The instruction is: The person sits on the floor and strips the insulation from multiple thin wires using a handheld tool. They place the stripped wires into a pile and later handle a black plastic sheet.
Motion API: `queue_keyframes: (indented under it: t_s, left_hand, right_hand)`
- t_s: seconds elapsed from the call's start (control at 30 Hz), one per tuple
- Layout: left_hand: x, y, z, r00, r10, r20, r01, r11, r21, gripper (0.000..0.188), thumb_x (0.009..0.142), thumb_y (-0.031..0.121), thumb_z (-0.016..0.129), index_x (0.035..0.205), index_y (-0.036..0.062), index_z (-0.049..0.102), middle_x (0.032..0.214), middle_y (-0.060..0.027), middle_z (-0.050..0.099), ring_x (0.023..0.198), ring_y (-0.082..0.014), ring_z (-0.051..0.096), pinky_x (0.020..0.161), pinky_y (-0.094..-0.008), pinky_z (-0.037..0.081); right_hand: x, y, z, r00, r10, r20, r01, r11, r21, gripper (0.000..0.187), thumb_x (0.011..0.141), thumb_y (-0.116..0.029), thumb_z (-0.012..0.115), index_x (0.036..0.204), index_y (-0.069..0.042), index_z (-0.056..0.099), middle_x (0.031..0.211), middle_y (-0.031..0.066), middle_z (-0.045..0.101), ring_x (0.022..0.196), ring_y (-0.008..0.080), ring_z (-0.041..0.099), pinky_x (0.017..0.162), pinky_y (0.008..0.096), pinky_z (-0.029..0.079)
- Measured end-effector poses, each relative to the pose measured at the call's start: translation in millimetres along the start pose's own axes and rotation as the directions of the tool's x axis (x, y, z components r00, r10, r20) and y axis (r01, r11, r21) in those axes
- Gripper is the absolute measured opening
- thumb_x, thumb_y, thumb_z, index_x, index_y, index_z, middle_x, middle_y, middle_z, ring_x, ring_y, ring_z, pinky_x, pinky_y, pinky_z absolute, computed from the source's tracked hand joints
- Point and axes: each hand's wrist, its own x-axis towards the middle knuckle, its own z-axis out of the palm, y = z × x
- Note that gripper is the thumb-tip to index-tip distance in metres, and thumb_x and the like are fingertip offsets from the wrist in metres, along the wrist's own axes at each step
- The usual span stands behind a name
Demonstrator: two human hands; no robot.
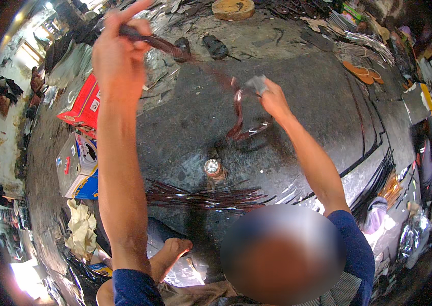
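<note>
My left hand point(121, 48) is raised at the far left, blurred by motion. Its fingers are closed on a dark reddish-brown strip point(167, 47), while one finger points outward. The strip runs toward the middle, where it smears and loops above the dark mat point(185, 117). Lower and to the right, my right hand point(275, 99) pinches a small grey piece point(257, 84), perhaps a folded cloth or pad. I cannot tell whether this piece touches the strip. Many similar dark strips point(206, 198) lie in a bundle close to my body.
A small round tin or lamp with a bright top point(213, 167) stands on the mat. At left are a red box point(84, 107) and a white-and-blue box point(78, 166). Sandals point(363, 73) lie at right, dark shoes point(215, 47) at the back, near a round wooden block point(233, 8).
</note>
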Motion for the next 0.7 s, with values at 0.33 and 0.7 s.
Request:
queue_keyframes:
  t_s: [0.33,0.7]
  left_hand:
    - [11,-15,-108,0.800,-0.056,-0.598,0.218,0.955,0.202,0.042,0.103,0.029,0.037,0.104,0.0061,0.073,0.072,0.0009,0.050,0.057,-0.0072,0.039,0.053,-0.0223,0.038]
    - [-42,-77,0,0.989,-0.135,-0.060,0.141,0.748,0.649,0.022,0.084,0.008,0.067,0.105,0.0046,0.066,0.074,-0.0038,0.064,0.058,-0.0100,0.059,0.051,-0.0231,0.043]
  right_hand:
    - [-127,132,-125,0.898,0.333,-0.288,-0.439,0.647,-0.623,0.044,0.089,-0.026,0.052,0.122,0.002,0.049,0.104,0.0331,0.063,0.099,0.0488,0.060,0.086,0.0525,0.047]
    - [-138,106,-163,0.871,-0.056,-0.489,-0.289,0.745,-0.601,0.057,0.080,-0.008,0.061,0.134,0.001,0.043,0.127,0.0240,0.056,0.118,0.0343,0.056,0.098,0.0428,0.045]
